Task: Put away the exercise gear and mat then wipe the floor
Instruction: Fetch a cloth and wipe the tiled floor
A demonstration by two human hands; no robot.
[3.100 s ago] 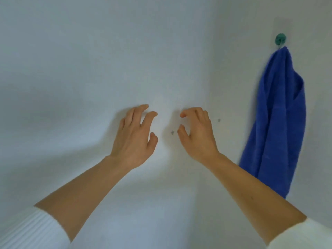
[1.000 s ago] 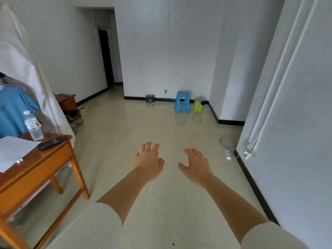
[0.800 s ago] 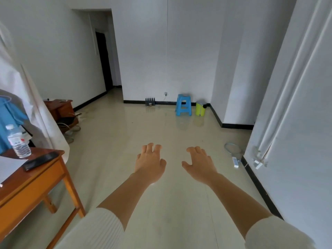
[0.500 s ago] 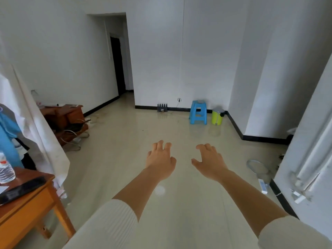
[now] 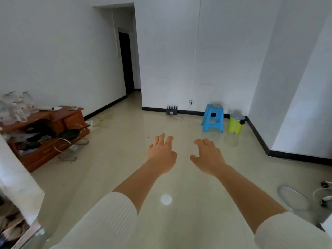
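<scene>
Glossy floor point(image 5: 111, 173) | left hand point(image 5: 161, 155), right hand point(image 5: 208, 157) — fingers point(image 5: 162, 138) relaxed, spread | hoop point(image 5: 292, 197) at right edge — unclear

Floor point(image 5: 125, 168): glossy smooth tile, reflective. Far stool point(image 5: 213, 117): blue plastic, smooth. Bin point(image 5: 235, 124) next to it: yellow-green plastic w/ shiny lid. Left cabinet point(image 5: 59, 121): reddish wood, semi-gloss. Walls point(image 5: 62, 51): matt white. Sleeves point(image 5: 111, 218): white ribbed knit cloth.

Blue stool point(image 5: 213, 117), lime-yellow bin point(image 5: 235, 124), reddish-brown cabinet point(image 5: 53, 133), glossy beige floor point(image 5: 125, 159).
</scene>
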